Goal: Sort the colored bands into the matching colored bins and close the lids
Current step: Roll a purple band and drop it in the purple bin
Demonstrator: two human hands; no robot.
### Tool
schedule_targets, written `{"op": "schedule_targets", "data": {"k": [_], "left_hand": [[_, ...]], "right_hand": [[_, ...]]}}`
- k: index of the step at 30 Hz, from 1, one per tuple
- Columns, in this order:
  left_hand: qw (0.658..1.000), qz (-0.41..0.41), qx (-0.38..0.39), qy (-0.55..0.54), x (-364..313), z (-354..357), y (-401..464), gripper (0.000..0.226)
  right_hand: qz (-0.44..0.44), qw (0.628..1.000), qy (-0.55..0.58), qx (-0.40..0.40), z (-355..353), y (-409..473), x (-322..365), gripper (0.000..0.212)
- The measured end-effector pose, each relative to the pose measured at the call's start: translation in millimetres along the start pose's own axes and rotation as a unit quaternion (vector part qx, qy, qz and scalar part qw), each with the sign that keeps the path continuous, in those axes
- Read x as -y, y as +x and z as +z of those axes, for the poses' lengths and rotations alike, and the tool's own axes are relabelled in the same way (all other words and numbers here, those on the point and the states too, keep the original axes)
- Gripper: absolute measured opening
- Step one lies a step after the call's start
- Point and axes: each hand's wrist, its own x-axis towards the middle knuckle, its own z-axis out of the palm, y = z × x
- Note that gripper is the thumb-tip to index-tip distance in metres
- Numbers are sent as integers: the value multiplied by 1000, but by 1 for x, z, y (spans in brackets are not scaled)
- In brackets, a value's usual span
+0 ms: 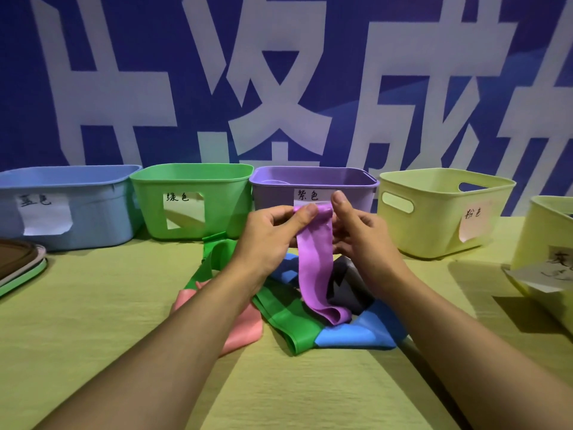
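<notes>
The purple band (314,268) hangs in front of the purple bin (313,189), its top edge pinched between both hands and its lower loop resting on the pile of bands on the counter (93,305). The left hand (273,234) has its grip closed on the band's upper left corner, thumb pressed on the front; the right hand (356,231) holds the upper right edge, thumb raised above it and fingers curled behind. Below lie a green band (288,318), a blue band (356,333), a pink band (245,327) partly under the left forearm, and a dark band (347,283), probably grey, though the dim light makes the colour hard to tell. The bins stand in a row at the back of the counter, all open: a blue bin (93,212) at far left, a green bin (192,200) just beside it, the purple bin in the middle, and a pale yellow bin (440,212) to its right, each with a handwritten paper label. Another pale yellow bin (545,237) is cut off at the right edge. Stacked lids (21,265) lie at the left edge, in front of the blue bin.
</notes>
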Motion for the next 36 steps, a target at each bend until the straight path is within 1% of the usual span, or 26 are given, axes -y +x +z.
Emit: {"op": "schedule_targets", "data": {"k": [2,5,7,8,10,11,12,16,20,24,29,31,36], "left_hand": [[1000,5,5,3,1,1,0,31],[1000,13,10,14,3,0,1,11],[1000,18,15,19,4,0,1,8],[1000,20,16,16,4,0,1,7],[1000,24,15,12,5,0,1,10],[999,25,16,12,5,-1,1,11],[999,26,17,13,4,-1,1,12],[999,30,20,6,3,-2,0,16],[999,34,22,-9,-1,-2,-2,23],[999,32,24,-20,-5,-2,-3,31],[999,-4,29,-32,-8,2,-6,36],[999,-34,26,-23,-10,2,-6,47],[997,-72,-13,3,-9,3,-4,55]], "right_hand": [[8,1000,-4,-15,0,0,1,50],[15,999,-5,-28,1,-1,2,50],[19,999,-16,-31,-1,-1,1,54],[23,999,-24,-31,-2,0,0,58],[20,999,-34,-26,-3,0,-2,76],[17,999,-36,-25,-3,0,-2,79],[14,999,-34,-26,-3,0,-2,76],[-4,999,-31,-34,-1,-1,-1,48],[-39,997,-53,-34,-3,1,-2,28],[-73,996,-39,-24,-3,0,-3,13],[-96,995,-31,-8,-3,0,-4,9],[-102,994,-36,0,-3,-1,-4,14],[-122,991,-60,17,-2,0,-5,11]]}}
